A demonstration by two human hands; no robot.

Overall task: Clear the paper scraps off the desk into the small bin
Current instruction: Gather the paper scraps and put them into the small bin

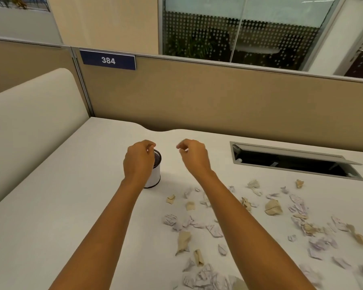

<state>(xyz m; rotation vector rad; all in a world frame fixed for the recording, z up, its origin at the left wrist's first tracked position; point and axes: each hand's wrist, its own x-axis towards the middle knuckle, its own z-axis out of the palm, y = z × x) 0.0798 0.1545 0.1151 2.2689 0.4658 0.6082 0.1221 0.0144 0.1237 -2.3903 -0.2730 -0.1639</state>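
Observation:
The small white bin [155,176] with a dark mesh top stands on the white desk [71,195], left of centre. My left hand [138,158] hovers over the bin's rim and hides its left side; its fingers are pinched together with a tiny white bit showing at the tips. To the bin's right, my right hand [194,155] is raised above the desk, fingers also pinched on a small white bit. Several crumpled white and tan paper scraps [272,207] lie scattered over the near and right desk, some under my right forearm.
A tan partition [218,101] with a blue "384" plate [108,60] closes the far edge. An open cable hatch [291,162] is sunk into the desk at right. A cream side panel [29,122] rises along the left.

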